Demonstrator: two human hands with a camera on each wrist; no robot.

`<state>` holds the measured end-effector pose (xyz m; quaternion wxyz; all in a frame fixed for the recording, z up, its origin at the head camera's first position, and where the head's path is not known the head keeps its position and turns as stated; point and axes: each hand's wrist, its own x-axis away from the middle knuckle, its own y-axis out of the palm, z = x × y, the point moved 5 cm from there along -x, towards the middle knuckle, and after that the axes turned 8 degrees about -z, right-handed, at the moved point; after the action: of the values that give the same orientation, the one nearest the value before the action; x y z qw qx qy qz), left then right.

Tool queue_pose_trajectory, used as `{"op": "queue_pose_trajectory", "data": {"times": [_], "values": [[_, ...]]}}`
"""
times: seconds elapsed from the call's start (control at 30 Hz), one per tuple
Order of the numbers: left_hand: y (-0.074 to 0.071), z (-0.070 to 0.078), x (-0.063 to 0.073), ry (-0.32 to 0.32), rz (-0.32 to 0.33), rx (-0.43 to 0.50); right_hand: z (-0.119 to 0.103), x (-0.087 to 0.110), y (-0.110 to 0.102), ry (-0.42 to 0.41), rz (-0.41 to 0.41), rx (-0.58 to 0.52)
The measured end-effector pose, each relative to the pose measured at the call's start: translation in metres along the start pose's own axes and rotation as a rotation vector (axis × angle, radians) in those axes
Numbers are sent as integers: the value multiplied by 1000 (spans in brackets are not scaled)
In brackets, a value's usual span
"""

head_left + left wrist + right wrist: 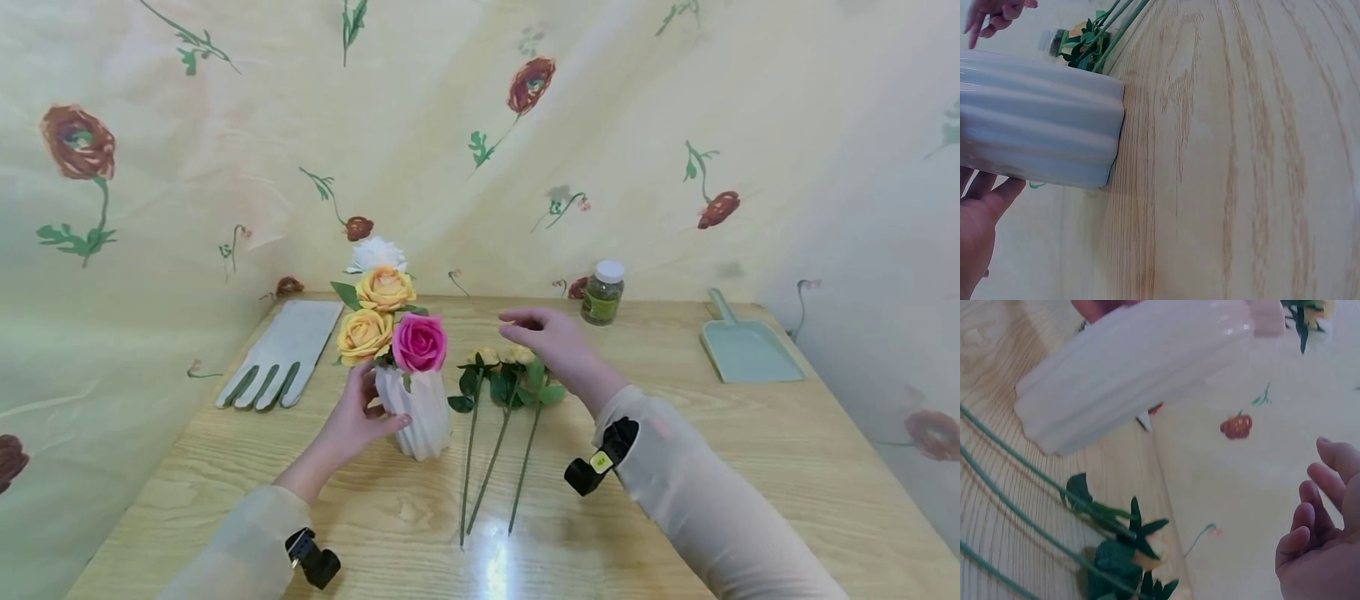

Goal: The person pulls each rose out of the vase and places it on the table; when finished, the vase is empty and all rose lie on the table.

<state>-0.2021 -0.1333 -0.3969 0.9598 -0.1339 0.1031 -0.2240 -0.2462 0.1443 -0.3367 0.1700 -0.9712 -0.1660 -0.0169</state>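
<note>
A white ridged vase (417,421) stands on the table with a pink rose (419,342), two yellow roses (365,335) and a white flower (377,254) in it. My left hand (362,417) holds the vase from its left side, thumb across the front and fingers behind. In the left wrist view, fingers reach round the vase (1041,119). My right hand (555,346) hovers above the loose flowers with loosely bent fingers and nothing in it. Beneath it lie three green-stemmed flowers (495,446) with pale yellow heads. Those stems (1029,519) cross the right wrist view.
A pair of white-and-green gloves (288,350) lies at the back left. At the back stands a glass jar (602,300) with a white lid. A pale green dustpan (750,350) rests at the right. Behind the table hangs a flower-printed cloth (435,150).
</note>
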Motion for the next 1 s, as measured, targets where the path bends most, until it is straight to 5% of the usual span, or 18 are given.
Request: {"op": "queue_pose_trajectory", "data": {"times": [0.63,1.0], "values": [[-1,-2,0,-2,1,4,-55,14,63,-358,-171,89],[-1,-1,1,-11,3,7,-62,14,82,-349,-170,27]]}}
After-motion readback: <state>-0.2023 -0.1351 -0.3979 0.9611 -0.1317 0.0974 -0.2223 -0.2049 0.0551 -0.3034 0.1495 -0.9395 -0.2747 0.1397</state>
